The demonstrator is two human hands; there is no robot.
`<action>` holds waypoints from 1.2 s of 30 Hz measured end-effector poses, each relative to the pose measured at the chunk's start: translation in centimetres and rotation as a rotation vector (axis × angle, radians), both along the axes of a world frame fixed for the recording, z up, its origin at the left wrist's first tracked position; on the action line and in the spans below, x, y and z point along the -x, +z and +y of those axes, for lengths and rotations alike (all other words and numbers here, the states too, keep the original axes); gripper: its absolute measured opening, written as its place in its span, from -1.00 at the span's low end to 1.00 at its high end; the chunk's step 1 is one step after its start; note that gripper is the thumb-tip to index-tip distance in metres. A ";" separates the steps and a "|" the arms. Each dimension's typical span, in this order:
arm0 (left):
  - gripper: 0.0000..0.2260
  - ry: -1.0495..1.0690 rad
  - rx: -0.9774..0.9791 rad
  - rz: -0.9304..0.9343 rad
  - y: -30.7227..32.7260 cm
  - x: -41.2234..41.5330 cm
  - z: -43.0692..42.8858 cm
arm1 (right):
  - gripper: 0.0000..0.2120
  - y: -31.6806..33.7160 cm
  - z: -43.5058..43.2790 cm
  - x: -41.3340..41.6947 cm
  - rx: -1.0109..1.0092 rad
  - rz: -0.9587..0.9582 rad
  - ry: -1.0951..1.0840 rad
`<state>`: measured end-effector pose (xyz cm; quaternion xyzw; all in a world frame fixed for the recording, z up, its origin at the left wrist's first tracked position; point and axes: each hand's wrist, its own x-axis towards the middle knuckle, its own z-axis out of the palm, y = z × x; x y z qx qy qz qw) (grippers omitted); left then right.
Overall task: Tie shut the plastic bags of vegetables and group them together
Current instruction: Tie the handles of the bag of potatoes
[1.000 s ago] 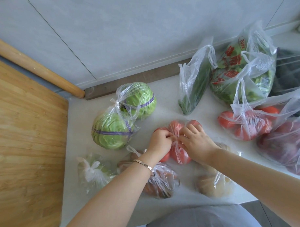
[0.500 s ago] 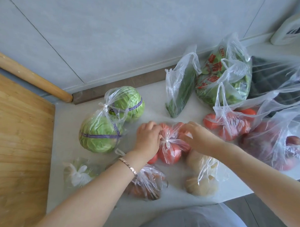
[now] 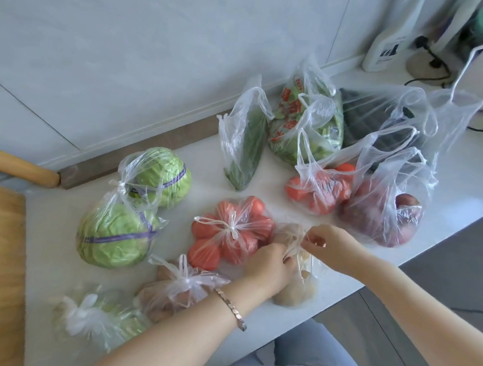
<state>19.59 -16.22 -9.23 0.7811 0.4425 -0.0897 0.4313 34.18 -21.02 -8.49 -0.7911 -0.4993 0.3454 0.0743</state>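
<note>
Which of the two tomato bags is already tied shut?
The central tomato bag, knotted on top; the right tomato bag has loose, open handles.

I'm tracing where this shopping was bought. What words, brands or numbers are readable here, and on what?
Nothing can be read for certain.
Printed bag: red characters and an oval logo, too blurred to read.
White bottle: dark label, too small to read.
Purple tape on the cabbage: no legible print.
</note>
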 end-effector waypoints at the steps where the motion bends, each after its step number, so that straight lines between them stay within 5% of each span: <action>1: -0.76 0.053 0.063 -0.060 0.1 0.1 0.1 | -0.83 0.0 -0.1 0.1 -0.043 0.045 0.017; 3: -0.77 0.143 0.237 -0.197 0.5 -0.2 0.1 | -0.93 -0.2 -0.3 -0.3 -0.139 0.111 0.065; 6: -0.81 0.360 0.488 -0.391 0.8 -0.8 0.1 | -0.84 0.1 0.3 -1.3 -0.195 0.151 0.169; 9: -0.77 0.455 0.569 -0.460 1.1 -0.8 -0.2 | -0.85 0.5 1.3 -1.8 -0.216 0.238 0.314; 14: -0.73 0.548 0.494 -0.476 2.1 -1.8 -0.9 | -0.85 0.7 2.8 -3.1 -0.071 0.467 0.427; 19: -0.79 0.415 0.247 -0.251 3.7 -1.1 -1.9 | -0.72 0.6 3.8 -3.7 -0.032 0.403 0.559; 23: -0.74 0.597 0.139 -0.351 3.6 -0.2 -3.1 | -0.89 0.8 4.2 -4.6 -0.057 0.375 0.663; 27: -0.78 0.872 0.130 -0.518 3.1 0.7 -3.9 | -0.82 1.1 3.9 -6.0 -0.156 0.365 0.506; 30: -0.77 0.880 0.083 -0.621 3.8 0.5 -3.6 | -0.70 1.4 2.8 -6.6 -0.087 0.486 0.348; 33: -0.70 0.869 0.067 -0.750 4.8 0.8 -2.0 | -0.86 1.5 1.8 -7.1 0.022 0.573 0.275; 36: -0.75 0.825 0.172 -0.772 5.0 0.8 -0.8 | -0.76 1.9 0.8 -6.9 0.035 0.621 0.211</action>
